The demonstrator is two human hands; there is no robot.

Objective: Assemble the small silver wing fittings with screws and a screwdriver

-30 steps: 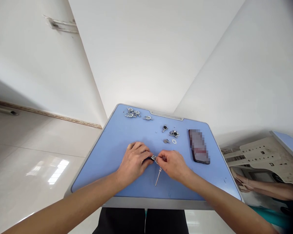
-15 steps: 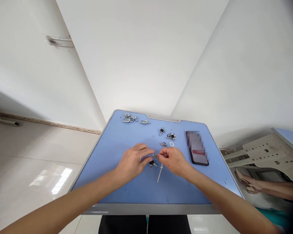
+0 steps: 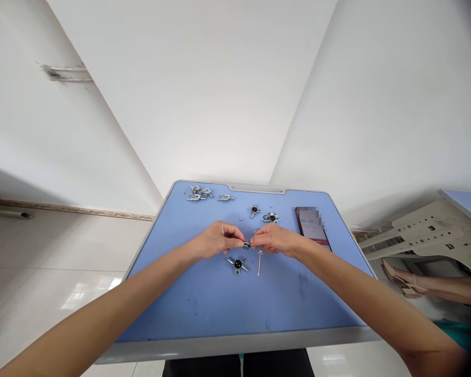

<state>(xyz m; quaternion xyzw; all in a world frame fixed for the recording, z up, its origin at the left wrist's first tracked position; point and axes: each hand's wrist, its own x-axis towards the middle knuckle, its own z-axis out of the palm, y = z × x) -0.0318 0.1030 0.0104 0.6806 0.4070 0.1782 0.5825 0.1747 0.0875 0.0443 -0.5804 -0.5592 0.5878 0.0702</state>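
My left hand (image 3: 221,239) is closed in a pinch on a small round metal part (image 3: 246,245). My right hand (image 3: 273,239) touches the same part from the other side, thumb and fingertips pressed together. Below the hands, a metal fitting with a black round centre and projecting arms (image 3: 237,264) lies on the blue table (image 3: 212,298). A thin rod (image 3: 259,264), seemingly a screwdriver shaft, points towards me below my right hand. Its upper end is hidden, so I cannot tell whether that hand holds it.
Several silver metal parts (image 3: 196,196) lie at the table's far left, with another (image 3: 225,198) beside them. Two black-centred fittings (image 3: 255,210) (image 3: 272,217) lie beyond my right hand. A phone (image 3: 313,225) is at the right. Another person's foot (image 3: 404,280) shows beside a chair.
Both hands have lifted away from the black-centred fitting, which now lies in full view below them. The small round part is between my fingertips. The rod has turned more upright in view.
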